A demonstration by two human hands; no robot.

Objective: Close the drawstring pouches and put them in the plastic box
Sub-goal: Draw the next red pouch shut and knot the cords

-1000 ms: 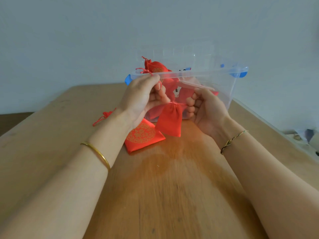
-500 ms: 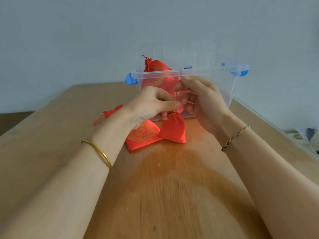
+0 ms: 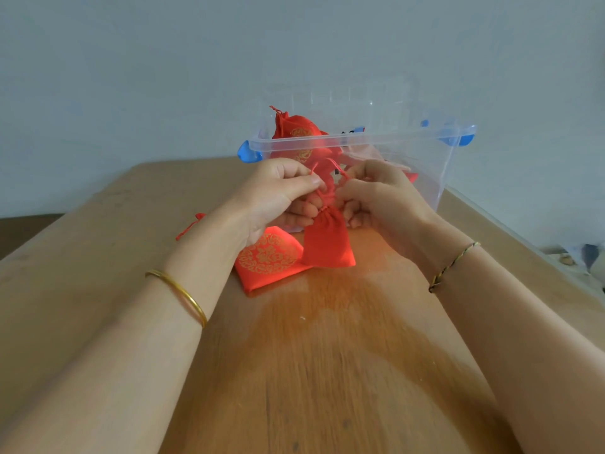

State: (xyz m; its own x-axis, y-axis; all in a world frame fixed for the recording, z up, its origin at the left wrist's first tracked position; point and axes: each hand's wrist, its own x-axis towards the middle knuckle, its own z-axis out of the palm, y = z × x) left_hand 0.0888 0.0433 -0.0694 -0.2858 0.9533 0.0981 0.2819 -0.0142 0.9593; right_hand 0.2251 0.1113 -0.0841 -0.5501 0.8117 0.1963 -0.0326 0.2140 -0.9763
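A small red drawstring pouch (image 3: pixel 327 240) stands upright on the wooden table, its neck gathered tight. My left hand (image 3: pixel 278 194) pinches the neck and cord from the left. My right hand (image 3: pixel 379 194) grips the cords from the right, fingers curled. A second red pouch (image 3: pixel 265 260) with a gold round pattern lies flat on the table under my left wrist. Behind both hands stands the clear plastic box (image 3: pixel 435 158) with blue clips. Several red pouches (image 3: pixel 298 132) sit inside it, one rising above the rim.
The wooden table (image 3: pixel 311 371) stretches toward me. A red cord end (image 3: pixel 190 224) of the flat pouch pokes out left of my left forearm. A pale wall stands right behind the box. Small clutter (image 3: pixel 582 257) lies off the table's right edge.
The pouch has come down from hanging in the air to standing on the table. My hands moved from pulling the cords apart to working close together at its neck.
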